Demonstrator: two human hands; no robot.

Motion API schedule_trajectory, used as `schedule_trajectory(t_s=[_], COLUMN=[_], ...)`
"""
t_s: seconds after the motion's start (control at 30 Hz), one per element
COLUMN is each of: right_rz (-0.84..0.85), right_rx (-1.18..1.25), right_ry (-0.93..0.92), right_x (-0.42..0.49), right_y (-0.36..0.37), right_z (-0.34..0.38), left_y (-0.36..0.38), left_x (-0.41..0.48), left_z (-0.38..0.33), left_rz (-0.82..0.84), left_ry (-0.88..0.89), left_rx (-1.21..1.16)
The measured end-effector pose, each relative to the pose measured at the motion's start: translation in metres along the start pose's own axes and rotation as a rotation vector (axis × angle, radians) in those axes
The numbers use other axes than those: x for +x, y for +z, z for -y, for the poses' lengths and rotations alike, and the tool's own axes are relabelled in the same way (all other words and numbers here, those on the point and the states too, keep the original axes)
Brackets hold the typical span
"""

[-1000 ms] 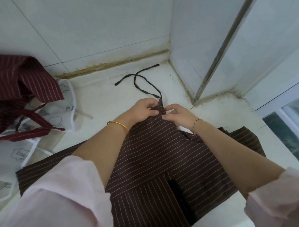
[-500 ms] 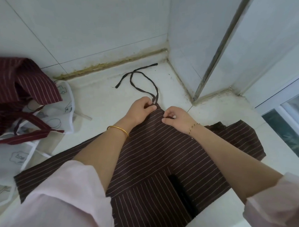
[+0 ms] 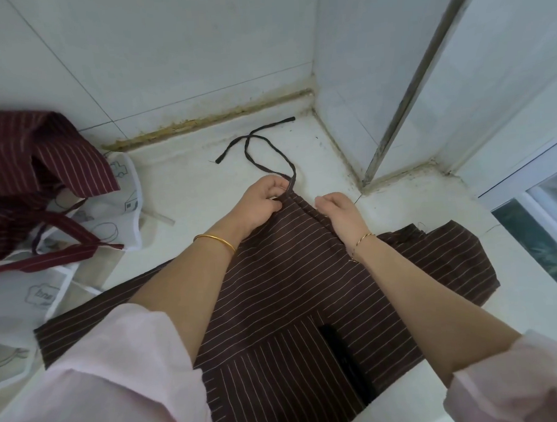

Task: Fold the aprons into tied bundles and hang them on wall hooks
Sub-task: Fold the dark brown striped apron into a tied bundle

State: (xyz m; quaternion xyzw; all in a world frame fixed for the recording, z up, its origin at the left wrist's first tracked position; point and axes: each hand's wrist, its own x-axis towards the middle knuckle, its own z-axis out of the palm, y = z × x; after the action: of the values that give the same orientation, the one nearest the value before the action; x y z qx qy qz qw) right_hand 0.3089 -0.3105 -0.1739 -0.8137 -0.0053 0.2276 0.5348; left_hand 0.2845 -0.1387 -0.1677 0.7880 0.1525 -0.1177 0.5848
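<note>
A dark brown apron (image 3: 293, 283) with thin pale stripes lies spread on the white counter (image 3: 187, 189). Its black neck strap (image 3: 261, 147) loops away towards the back wall. My left hand (image 3: 261, 202) pinches the apron's top edge where the strap joins it. My right hand (image 3: 338, 214) grips the top edge a little to the right, fingers curled into the cloth. A black strap (image 3: 344, 361) lies over the apron's pocket near me. No wall hooks are in view.
A maroon striped apron (image 3: 35, 164) is heaped at the left, on top of white printed aprons (image 3: 47, 291). Tiled walls (image 3: 174, 49) close the back and right corner. A window frame (image 3: 538, 206) sits at the right.
Both hands have drawn the apron's top edge slightly towards me and moved a little apart. The folded part at the right has flattened out. The strap loop has shifted a little.
</note>
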Motion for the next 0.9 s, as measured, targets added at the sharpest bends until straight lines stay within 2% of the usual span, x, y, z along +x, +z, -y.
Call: schedule_trajectory(t_s=[0.1,0.17,0.27,0.4,0.63,0.73,0.9], right_rz=[0.121,0.21,0.283,0.244,0.332,0.358,0.388], right_rx=[-0.071,-0.008,0.049,0.161,0.246,0.359,0.551], right_ry=[0.143,0.186,0.111,0.057,0.008,0.024,0.065], right_x=[0.004,0.003,0.005,0.002,-0.001,-0.003,-0.003], right_y=[-0.001,-0.004,-0.008,-0.004,-0.004,-0.004,-0.008], right_z=[0.003,0.006,0.007,0.007,0.01,0.011,0.02], left_y=[0.001,0.001,-0.001,-0.004,-0.005,-0.008,-0.007], left_x=[-0.002,-0.004,-0.007,-0.009,-0.012,-0.015,-0.022], left_z=[-0.004,-0.006,-0.009,-0.014,-0.012,-0.01,-0.012], left_rz=[0.013,0.011,0.022,0.021,-0.053,-0.053,0.012], left_ry=[-0.01,-0.009,0.017,0.019,0.046,0.007,0.048], left_rx=[-0.034,-0.053,-0.1,-0.19,0.259,0.367,0.436])
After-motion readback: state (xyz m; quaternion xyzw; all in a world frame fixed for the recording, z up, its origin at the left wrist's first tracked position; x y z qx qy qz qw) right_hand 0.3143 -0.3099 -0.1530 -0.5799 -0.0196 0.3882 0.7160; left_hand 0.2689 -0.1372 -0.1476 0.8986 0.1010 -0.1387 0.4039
